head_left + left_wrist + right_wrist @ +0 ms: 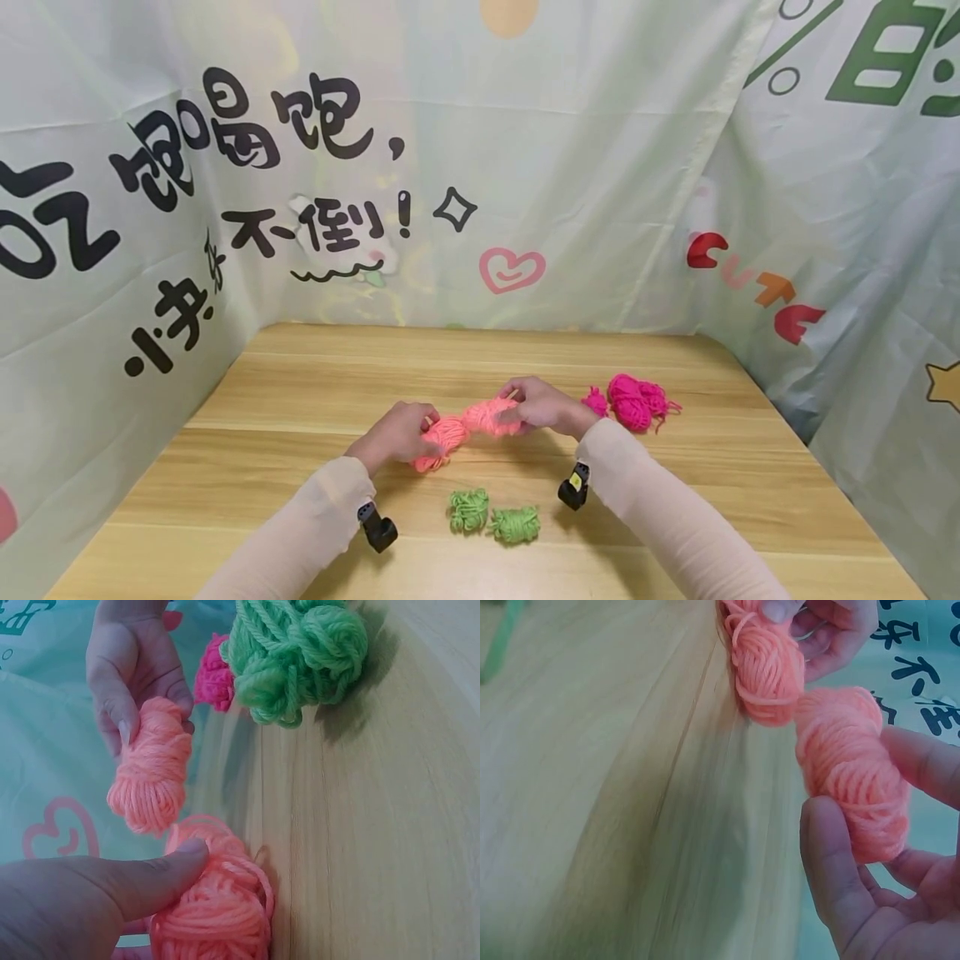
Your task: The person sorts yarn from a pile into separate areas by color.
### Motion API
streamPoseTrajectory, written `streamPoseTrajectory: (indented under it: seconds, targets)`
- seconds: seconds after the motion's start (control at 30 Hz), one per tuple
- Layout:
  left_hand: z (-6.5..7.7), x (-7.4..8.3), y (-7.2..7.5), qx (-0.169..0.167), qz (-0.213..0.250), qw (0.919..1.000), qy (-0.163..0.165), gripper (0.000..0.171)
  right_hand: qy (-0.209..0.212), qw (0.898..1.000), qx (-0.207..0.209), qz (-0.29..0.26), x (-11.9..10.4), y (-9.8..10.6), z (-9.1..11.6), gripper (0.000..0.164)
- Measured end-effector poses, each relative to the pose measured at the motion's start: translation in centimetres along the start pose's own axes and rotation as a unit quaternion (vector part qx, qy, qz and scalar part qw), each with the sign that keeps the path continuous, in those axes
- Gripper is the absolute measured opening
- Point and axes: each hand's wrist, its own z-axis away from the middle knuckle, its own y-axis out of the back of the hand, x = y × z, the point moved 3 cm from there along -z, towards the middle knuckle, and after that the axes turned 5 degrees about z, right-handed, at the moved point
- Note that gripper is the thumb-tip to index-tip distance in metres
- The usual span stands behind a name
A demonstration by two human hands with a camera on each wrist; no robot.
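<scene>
Two small skeins of coral-pink yarn lie end to end between my hands at mid-table. My left hand (402,432) pinches the left coral skein (444,439), its thumb pressed on the strands in the left wrist view. With thumb and fingers, my right hand (542,405) grips the other coral skein (489,417) by its outer end. That skein (855,772) looks more neatly wound in the right wrist view. The near ends of both skeins overlap in the head view. Closer to me on the wood are two green yarn skeins (468,510), side by side.
Beyond my right wrist, bright magenta yarn skeins (633,404) sit on the wooden table (300,375), a loose strand trailing at their right. Printed cloth (600,167) hangs along the back and both sides. A small black camera is strapped to each wrist.
</scene>
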Motion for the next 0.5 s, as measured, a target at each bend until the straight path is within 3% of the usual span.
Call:
streamPoseTrajectory:
  seconds: [0.27,0.5]
  targets:
    - [0.1,0.0,-0.3,-0.002,-0.011,0.9999,-0.008,0.056,-0.009,1.000,0.011,-0.012,0.6,0.6,-0.1,0.044]
    - [0.0,0.1,-0.4,-0.004,-0.004,1.0000,-0.004,0.051,-0.017,1.000,0.025,-0.009,1.2,1.1,-0.2,0.051]
